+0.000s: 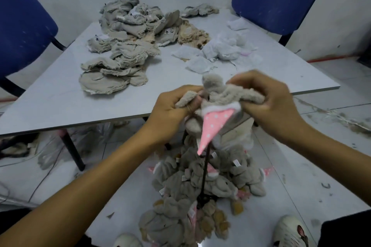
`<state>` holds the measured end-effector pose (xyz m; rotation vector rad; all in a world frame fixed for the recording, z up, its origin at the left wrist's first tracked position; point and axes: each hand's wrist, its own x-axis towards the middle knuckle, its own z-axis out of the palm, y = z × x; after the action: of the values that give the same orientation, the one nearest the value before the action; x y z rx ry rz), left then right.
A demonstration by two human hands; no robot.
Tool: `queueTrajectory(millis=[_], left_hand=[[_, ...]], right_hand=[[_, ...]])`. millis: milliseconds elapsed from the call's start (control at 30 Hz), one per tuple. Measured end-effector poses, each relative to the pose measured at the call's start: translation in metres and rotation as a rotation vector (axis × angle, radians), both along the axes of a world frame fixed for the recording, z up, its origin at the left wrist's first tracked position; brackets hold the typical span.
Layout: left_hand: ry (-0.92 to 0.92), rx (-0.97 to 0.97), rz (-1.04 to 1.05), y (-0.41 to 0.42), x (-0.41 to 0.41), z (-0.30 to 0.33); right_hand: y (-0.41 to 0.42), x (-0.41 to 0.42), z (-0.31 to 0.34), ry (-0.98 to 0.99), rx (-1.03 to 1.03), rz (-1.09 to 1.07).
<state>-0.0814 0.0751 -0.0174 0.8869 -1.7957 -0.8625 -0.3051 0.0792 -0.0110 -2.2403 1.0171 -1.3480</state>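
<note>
Both hands – left hand (172,106), right hand (265,96) – pinching grey plush toy (222,94) above floor pile (200,182).

Plush toy (220,91) above floor pile (180,182) (table (60,96) behind).

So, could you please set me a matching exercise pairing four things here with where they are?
Things:
1 grey plush toy
2 beige fabric pile
3 white fabric pieces
4 plush heap

Places:
A on the floor
B right part of the table
C gripped by the left hand and right hand
D left part of the table

Pairs: 1-C; 2-D; 3-B; 4-A
</note>
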Motion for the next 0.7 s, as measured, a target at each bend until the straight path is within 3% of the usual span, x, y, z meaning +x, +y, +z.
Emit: queueTrajectory(millis=[133, 300, 367, 400, 467, 500, 600, 700], left_hand=[[-0.278, 0.028, -0.017, -0.005, 0.007, 0.022], [0.037, 0.255, -0.142, 0.0, 0.014, 0.034], [0.012, 0.267, -0.266, 0.001, 0.019, 0.037], [-0.094, 0.201, -0.278, 0.0, 0.018, 0.038], [-0.338, -0.1, -0.098, -0.005, 0.014, 0.034], [-0.329, -0.222, 0.006, -0.009, 0.011, 0.029], [-0.177, -0.185, 0.052, -0.017, 0.017, 0.006], [-0.222, -0.153, -0.024, -0.014, 0.023, -0.009]], right_hand=[[-0.002, 0.013, 0.027, 0.025, -0.129, 0.034], [-0.009, 0.025, 0.035, -0.061, -0.087, -0.084], [-0.012, 0.024, 0.038, -0.001, -0.031, -0.093], [-0.012, 0.024, 0.037, 0.045, 0.011, -0.081], [-0.011, 0.027, 0.032, 0.119, 0.071, -0.028], [-0.011, 0.028, 0.03, 0.136, 0.089, -0.002], [-0.016, 0.02, 0.024, 0.135, 0.177, 0.097], [-0.022, 0.001, 0.013, 0.213, 0.38, 0.21]])
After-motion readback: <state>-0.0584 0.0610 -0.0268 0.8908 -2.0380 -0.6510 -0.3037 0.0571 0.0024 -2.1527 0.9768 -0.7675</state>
